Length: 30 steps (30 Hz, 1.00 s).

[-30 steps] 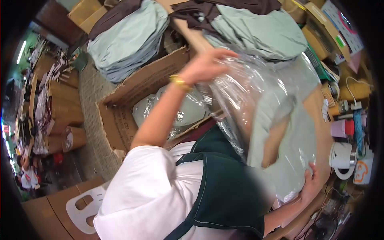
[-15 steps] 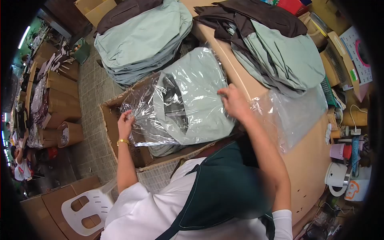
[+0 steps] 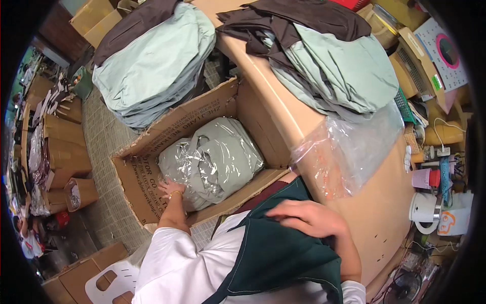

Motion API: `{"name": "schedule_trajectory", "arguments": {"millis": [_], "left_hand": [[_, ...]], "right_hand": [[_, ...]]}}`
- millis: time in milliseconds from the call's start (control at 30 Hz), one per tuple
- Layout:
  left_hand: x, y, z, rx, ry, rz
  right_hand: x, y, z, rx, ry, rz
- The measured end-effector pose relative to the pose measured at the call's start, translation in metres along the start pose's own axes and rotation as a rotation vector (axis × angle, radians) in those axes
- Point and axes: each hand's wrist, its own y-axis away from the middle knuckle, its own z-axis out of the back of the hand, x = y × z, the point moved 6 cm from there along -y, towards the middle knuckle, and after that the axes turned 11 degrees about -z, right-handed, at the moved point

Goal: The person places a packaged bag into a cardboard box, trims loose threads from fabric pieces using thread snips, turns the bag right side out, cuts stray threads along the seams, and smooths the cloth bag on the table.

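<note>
A pale green bag in clear plastic wrap [image 3: 230, 152] lies flat inside an open cardboard box [image 3: 205, 121]. At the box's near left side, my left hand [image 3: 172, 188] rests with spread fingers on the edge of the plastic, a gold bracelet on its wrist. My right hand [image 3: 309, 218] is held over the dark green apron [image 3: 288, 248], away from the box. Its fingers are loosely bent, slightly blurred and apart, with nothing in them.
Stacks of pale green and dark brown bags stand on the left [image 3: 157, 66] and on the table [image 3: 334, 66]. Clear plastic bags [image 3: 349, 147] lie on the table [image 3: 369, 218]. A white plastic chair [image 3: 114, 283] is at lower left; a fan [image 3: 403, 289] at lower right.
The wrapped bag has gone down from between my hands into the box. My right hand has let go and drawn back towards my chest; my left has opened. The view has shifted slightly.
</note>
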Motion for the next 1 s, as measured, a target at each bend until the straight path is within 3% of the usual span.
{"name": "schedule_trajectory", "arguments": {"millis": [133,167,267,333,400,433,500,600,667,733,767,833,900,1000], "left_hand": [[-0.072,0.053,0.017,-0.204,-0.336,-0.522],[-0.081,0.057,0.011,-0.194,-0.346,-0.510],[-0.152,0.090,-0.025,-0.103,-0.343,-1.168],[-0.171,0.108,-0.055,0.150,-0.447,-1.090],[-0.168,0.068,-0.115,0.421,-0.454,-0.759],[-0.170,0.049,-0.141,0.420,-0.454,-0.761],[-0.172,0.031,-0.179,0.645,-0.091,-0.634],[-0.209,0.002,-0.185,0.686,0.160,-0.516],[-0.224,-0.022,-0.193,0.600,0.282,-0.584],[-0.249,-0.022,-0.147,0.383,0.621,-0.522],[-0.255,-0.022,-0.139,0.391,0.618,-0.532],[-0.247,-0.038,-0.128,0.425,0.520,-0.317],[-0.231,-0.048,-0.136,0.433,0.402,-0.384],[-0.229,-0.059,-0.147,0.446,-0.159,-0.587]], "right_hand": [[-0.026,0.094,0.028,-0.412,-0.360,-0.049],[-0.045,0.116,0.026,-0.537,-0.493,-0.042],[-0.099,0.162,0.010,-0.762,-0.713,-0.056],[-0.121,0.183,0.001,-0.867,-0.800,-0.078],[-0.140,0.198,-0.004,-1.029,-0.802,-0.201],[-0.142,0.200,-0.007,-1.032,-0.801,-0.200],[-0.145,0.201,-0.012,-1.024,-0.874,-0.202],[-0.149,0.193,-0.013,-0.985,-0.901,-0.274],[-0.149,0.189,-0.008,-0.978,-0.929,-0.290],[-0.151,0.188,-0.002,-0.985,-0.955,-0.296],[-0.152,0.188,0.002,-1.003,-0.956,-0.268],[-0.156,0.187,0.012,-1.036,-0.960,-0.237],[-0.161,0.197,0.021,-1.100,-0.857,-0.385],[-0.182,0.241,0.052,-1.400,-0.701,-0.508]]}}
